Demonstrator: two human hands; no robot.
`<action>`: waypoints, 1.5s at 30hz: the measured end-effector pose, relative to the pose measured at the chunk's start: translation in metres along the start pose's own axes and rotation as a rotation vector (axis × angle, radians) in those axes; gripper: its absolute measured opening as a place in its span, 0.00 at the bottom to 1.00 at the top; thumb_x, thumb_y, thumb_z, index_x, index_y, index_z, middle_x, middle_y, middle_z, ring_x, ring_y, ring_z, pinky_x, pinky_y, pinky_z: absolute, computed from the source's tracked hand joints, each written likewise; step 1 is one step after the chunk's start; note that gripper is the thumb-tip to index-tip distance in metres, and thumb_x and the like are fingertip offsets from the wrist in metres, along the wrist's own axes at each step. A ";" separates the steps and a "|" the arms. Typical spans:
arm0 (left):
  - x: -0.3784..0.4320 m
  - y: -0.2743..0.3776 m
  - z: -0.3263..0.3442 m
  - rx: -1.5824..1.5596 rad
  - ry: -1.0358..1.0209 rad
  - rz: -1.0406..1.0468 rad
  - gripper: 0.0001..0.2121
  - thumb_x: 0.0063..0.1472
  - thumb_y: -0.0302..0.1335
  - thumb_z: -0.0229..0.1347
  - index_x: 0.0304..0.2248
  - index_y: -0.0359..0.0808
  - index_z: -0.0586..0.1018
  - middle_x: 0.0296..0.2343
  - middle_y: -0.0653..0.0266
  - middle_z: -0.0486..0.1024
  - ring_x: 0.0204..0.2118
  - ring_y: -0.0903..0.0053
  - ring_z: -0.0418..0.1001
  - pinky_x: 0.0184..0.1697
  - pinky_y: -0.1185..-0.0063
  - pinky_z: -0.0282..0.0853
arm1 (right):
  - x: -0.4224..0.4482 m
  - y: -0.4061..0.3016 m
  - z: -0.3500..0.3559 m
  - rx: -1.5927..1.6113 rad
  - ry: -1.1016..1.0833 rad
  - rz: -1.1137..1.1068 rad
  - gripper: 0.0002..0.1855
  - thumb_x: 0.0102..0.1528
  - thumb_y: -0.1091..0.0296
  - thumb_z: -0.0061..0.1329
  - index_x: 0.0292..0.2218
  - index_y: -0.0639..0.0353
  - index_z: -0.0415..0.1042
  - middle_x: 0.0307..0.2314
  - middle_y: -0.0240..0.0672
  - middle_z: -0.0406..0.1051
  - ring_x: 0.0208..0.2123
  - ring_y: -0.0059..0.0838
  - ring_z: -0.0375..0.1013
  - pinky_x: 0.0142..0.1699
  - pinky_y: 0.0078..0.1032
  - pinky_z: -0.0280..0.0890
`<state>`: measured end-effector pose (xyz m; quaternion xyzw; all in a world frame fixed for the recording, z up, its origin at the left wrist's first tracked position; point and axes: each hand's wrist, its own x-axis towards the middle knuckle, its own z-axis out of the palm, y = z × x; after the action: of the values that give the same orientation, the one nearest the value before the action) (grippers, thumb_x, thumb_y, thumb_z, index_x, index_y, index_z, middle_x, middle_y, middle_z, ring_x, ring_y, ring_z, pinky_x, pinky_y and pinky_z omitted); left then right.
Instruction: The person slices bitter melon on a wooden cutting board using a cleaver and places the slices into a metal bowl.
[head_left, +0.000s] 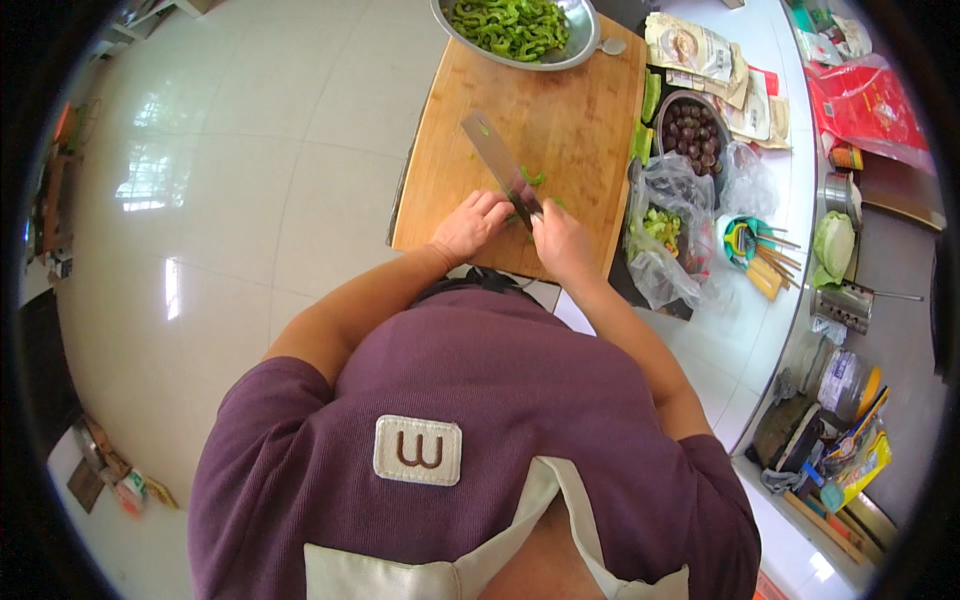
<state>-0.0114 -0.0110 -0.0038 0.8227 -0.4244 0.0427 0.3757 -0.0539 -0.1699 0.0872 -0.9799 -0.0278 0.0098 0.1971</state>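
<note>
My right hand (561, 238) is closed on the handle of a broad-bladed kitchen cleaver (501, 161), over the near part of a wooden cutting board (570, 105). To its left, my left hand (472, 225) rests on the board with bent fingers, its fingertips close to the blade; bits of green vegetable show there, but whether the fingers hold a piece is hidden. A curved green slice (533, 178) lies just right of the blade, and a small bit sticks to the steel. At the board's far end stands a metal bowl (589, 45) of sliced green vegetable, probably bitter gourd.
Right of the board are green vegetable pieces (650, 97), a bowl of grapes (690, 135), a plastic bag with vegetable scraps (660, 232), food packets (690, 49) and a utensil holder (731, 240). Farther right are a cabbage (834, 247) and a perforated metal holder (844, 306).
</note>
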 end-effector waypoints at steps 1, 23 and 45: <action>-0.001 -0.001 0.000 -0.004 0.001 -0.011 0.13 0.49 0.24 0.49 0.37 0.37 0.67 0.35 0.61 0.65 0.38 0.65 0.63 0.42 0.75 0.61 | -0.003 -0.001 -0.005 0.019 -0.025 0.004 0.09 0.52 0.65 0.39 0.29 0.61 0.58 0.23 0.46 0.67 0.25 0.49 0.68 0.28 0.41 0.62; -0.010 -0.002 -0.015 0.034 -0.051 -0.005 0.16 0.49 0.23 0.44 0.40 0.36 0.68 0.38 0.62 0.65 0.42 0.68 0.62 0.47 0.77 0.60 | -0.001 -0.019 -0.028 -0.067 -0.192 0.038 0.09 0.52 0.65 0.38 0.30 0.61 0.59 0.24 0.45 0.67 0.25 0.49 0.68 0.28 0.41 0.62; -0.011 0.001 -0.013 -0.001 -0.042 -0.035 0.15 0.48 0.22 0.47 0.39 0.37 0.67 0.37 0.62 0.65 0.40 0.66 0.63 0.44 0.75 0.61 | 0.009 -0.021 0.000 -0.066 -0.166 0.035 0.08 0.52 0.65 0.38 0.31 0.61 0.59 0.24 0.45 0.67 0.25 0.48 0.68 0.28 0.41 0.63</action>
<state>-0.0164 0.0049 0.0022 0.8305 -0.4177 0.0187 0.3681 -0.0456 -0.1495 0.0951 -0.9821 -0.0271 0.0934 0.1616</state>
